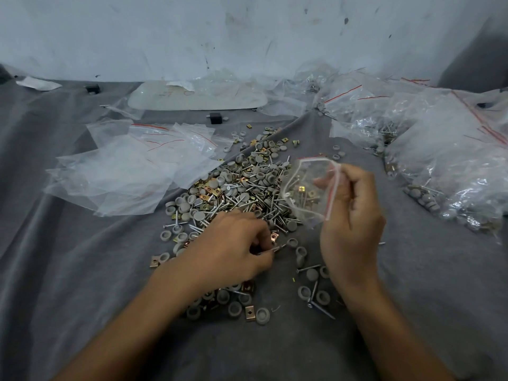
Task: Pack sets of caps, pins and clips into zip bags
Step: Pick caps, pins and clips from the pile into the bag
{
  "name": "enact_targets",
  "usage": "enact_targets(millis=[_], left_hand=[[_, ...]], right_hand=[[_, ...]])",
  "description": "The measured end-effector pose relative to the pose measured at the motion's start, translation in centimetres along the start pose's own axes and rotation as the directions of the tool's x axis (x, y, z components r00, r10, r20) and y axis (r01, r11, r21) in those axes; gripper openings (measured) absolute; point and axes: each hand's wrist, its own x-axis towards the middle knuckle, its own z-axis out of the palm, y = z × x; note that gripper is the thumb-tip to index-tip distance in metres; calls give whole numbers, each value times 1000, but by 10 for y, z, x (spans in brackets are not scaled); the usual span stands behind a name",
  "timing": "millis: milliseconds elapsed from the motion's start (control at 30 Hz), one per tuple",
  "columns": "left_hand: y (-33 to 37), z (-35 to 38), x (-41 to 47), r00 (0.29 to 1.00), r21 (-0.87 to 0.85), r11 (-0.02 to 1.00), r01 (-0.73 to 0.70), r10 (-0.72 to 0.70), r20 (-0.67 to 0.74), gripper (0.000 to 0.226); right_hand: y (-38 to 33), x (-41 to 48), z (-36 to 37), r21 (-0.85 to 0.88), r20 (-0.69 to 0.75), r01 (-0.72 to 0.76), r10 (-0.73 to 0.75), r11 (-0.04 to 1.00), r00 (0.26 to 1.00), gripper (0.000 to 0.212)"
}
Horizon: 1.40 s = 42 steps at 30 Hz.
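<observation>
While my right hand (pixel 353 215) pinches the flimsy-looking zip bag (pixel 305 193) open by its red rim beside the pile (pixel 233 185), my left hand (pixel 236 243) nips a light, stiff pin (pixel 276 248) off the grey surface (pixel 82 270).

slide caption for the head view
Left hand pinches a pin at the pile; right hand holds an open zip bag.

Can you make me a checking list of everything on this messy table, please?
Surface: grey cloth, wrinkled.
Job's things: pile of caps, pins and clips; zip bag partly filled; empty bags left; filled bags right.
Clutter: black block, white panel at the back.
Hands: left hand pinches a pin; right hand holds the zip bag open.
Cables: nothing seen.
Surroundings: scuffed white wall.
</observation>
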Motion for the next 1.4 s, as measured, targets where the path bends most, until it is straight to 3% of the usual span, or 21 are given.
enact_targets(millis=[133, 267, 367, 467, 533, 667, 800, 933, 1033, 1133, 1267, 1400], left_hand=[[-3, -1, 2, 994, -121, 993, 8, -21, -103, 12], [-1, -2, 1, 971, -242, 970, -34, -26, -237, 11], [1, -2, 1, 944, -306, 949, -71, -34, -328, 11], [3, -4, 1, 899, -319, 943, -98, -53, -434, 6], [3, -4, 1, 874, -327, 940, -101, -73, -481, 5], [4, -2, 3, 861, -266, 957, -115, -38, -507, 11], [6, -1, 1, 873, -220, 969, -110, -11, -487, 27], [-2, -7, 2, 868, -257, 966, -23, -108, -485, 8], [-6, -8, 2, 965, -129, 991, -25, -10, -262, 6], [-9, -1, 1, 993, 43, 997, -68, 72, -93, 23], [-10, 4, 3, 994, 142, 984, -106, 107, -4, 41], [-13, 5, 1, 995, 197, 975, -103, 104, 9, 41]], right_hand=[[1, 14, -6, 265, -133, -143, 183, 954, 974, 15], [3, 26, -12, 461, -156, -248, 353, 852, 922, 17], [2, 22, -12, 310, -128, -196, 245, 930, 961, 19], [1, 11, -8, 121, 25, -109, 106, 987, 994, 17], [0, 4, -4, 13, 134, -34, 31, 999, 990, 18], [-2, -3, 2, -150, 209, 207, -173, 967, 962, 18], [1, -4, 3, -141, 213, 205, -172, 969, 962, 16], [3, 2, 0, -108, 76, 93, -85, 990, 993, 18], [4, 3, -2, -92, 64, 52, -46, 994, 997, 22], [3, 1, 0, -88, 63, 49, -43, 995, 997, 23], [3, 1, 0, -92, 65, 39, -34, 995, 997, 23], [3, 1, 0, -102, 67, 59, -52, 993, 996, 21]])
